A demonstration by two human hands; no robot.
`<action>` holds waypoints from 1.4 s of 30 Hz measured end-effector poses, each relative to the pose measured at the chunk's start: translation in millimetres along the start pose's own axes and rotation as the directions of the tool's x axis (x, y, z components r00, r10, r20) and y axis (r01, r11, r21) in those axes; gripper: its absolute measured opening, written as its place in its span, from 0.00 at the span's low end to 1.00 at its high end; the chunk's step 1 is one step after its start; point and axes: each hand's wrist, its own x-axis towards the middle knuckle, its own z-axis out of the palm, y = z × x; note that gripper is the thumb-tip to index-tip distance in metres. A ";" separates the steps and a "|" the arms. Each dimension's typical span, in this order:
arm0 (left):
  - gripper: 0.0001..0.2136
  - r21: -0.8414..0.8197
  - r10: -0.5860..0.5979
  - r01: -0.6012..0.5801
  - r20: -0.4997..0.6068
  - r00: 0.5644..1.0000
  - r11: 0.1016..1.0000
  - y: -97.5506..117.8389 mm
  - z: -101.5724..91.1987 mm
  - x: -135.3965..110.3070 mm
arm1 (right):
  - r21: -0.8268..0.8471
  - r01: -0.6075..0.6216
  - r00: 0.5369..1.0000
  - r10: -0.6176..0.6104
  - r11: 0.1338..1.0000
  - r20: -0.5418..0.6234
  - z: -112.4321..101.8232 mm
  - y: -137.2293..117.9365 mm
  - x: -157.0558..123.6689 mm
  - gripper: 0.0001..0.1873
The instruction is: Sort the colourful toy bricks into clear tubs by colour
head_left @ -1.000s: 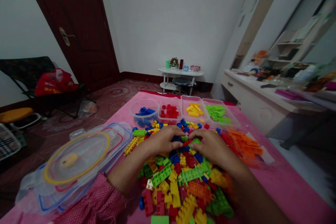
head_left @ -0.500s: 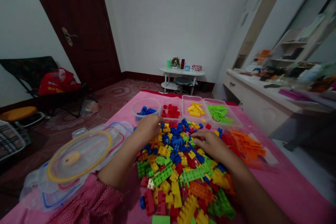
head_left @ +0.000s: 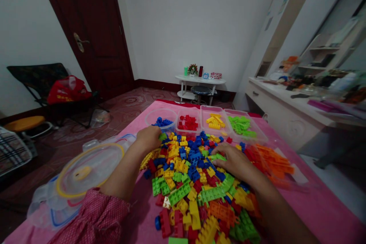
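Observation:
My left hand [head_left: 149, 138] hovers at the left edge of a pile of mixed building bricks [head_left: 196, 175], just in front of the round tub of blue bricks [head_left: 162, 122]. Its fingers curl inward and their tips are hidden; a green brick [head_left: 162, 136] shows right by them, but whether it is held is unclear. At the right side of the heap, my right hand [head_left: 234, 160] has its thumb and forefinger around a light green brick [head_left: 219, 156]. Blue, yellow, red, green and orange bricks surround both hands.
Clear boxes hold red bricks [head_left: 187, 122], yellow bricks [head_left: 215, 121], green bricks [head_left: 241, 126] and, at right, orange bricks [head_left: 274, 162]. Stacked clear lids [head_left: 94, 171] lie on the left of the pink cloth [head_left: 323, 202]. A cluttered desk [head_left: 283, 99] stands to the right.
My left hand has moved left across the pile, uncovering bricks there. The fingers of my right hand have come around a light green brick. The view has shifted slightly.

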 end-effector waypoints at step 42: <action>0.20 -0.977 0.284 -0.026 0.036 0.958 0.214 88.4 36.4 -10.1 | 0.643 -0.060 0.935 0.268 0.763 -0.231 -48.7 0.5 17.7 0.19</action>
